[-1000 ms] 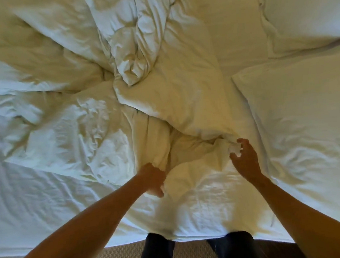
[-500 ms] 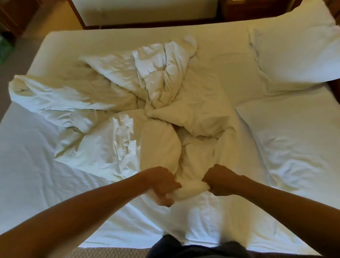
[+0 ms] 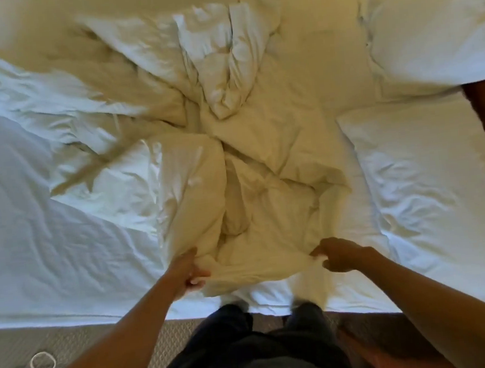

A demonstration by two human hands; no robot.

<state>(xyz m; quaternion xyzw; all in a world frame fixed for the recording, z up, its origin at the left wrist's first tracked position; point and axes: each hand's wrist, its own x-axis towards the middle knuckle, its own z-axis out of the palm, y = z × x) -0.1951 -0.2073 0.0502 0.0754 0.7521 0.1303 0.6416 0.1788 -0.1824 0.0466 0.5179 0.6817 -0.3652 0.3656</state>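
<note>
- No writing, label, brand, number or sign can be read anywhere in the view.

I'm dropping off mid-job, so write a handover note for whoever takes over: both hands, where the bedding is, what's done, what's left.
Left hand grips the near edge of the duvet.
Right hand pinches the same edge further right; the edge spans between them.
The duvet lies bunched mid-bed on the sheet; near pillow and far pillow lie to its right.
Done: one edge picked up.
Left: probably pull and spread the duvet flat over the bed.
</note>
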